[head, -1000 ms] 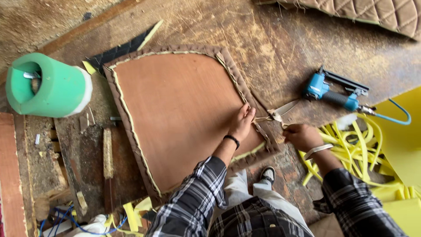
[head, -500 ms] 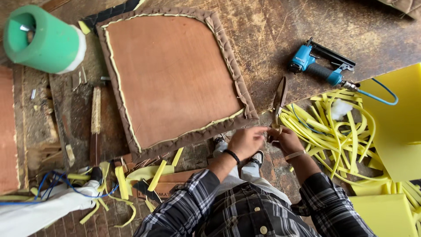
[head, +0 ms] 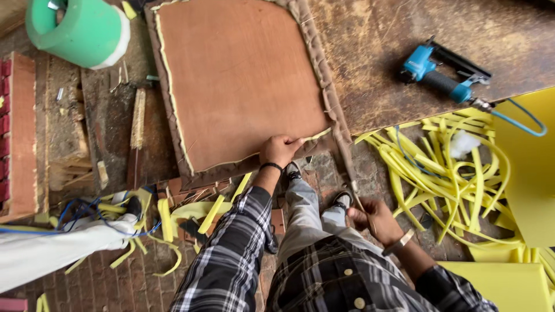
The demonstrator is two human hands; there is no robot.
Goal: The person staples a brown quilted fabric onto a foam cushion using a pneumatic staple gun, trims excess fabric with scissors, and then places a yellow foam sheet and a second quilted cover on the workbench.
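Observation:
A wooden seat panel (head: 243, 81) lies on the workbench, edged with brown quilted fabric (head: 326, 86) and a thin line of yellow foam. My left hand (head: 280, 150), with a black band on the wrist, grips the panel's near edge at its lower right corner. My right hand (head: 373, 216) is lower, off the bench and above my knees. It is closed around the handles of scissors (head: 354, 188), whose thin blades point up toward the fabric corner.
A blue pneumatic stapler (head: 442, 75) with its hose lies on the bench (head: 404, 34) to the right. Yellow foam strips (head: 451, 173) and foam sheets (head: 526, 167) pile at right. A green roll (head: 81, 29) stands at far left, with scraps and cables on the brick floor (head: 115, 289).
The view has shifted, so the panel sits higher in frame. My left hand moved onto the panel's near edge. My right hand dropped away from the bench with the scissors.

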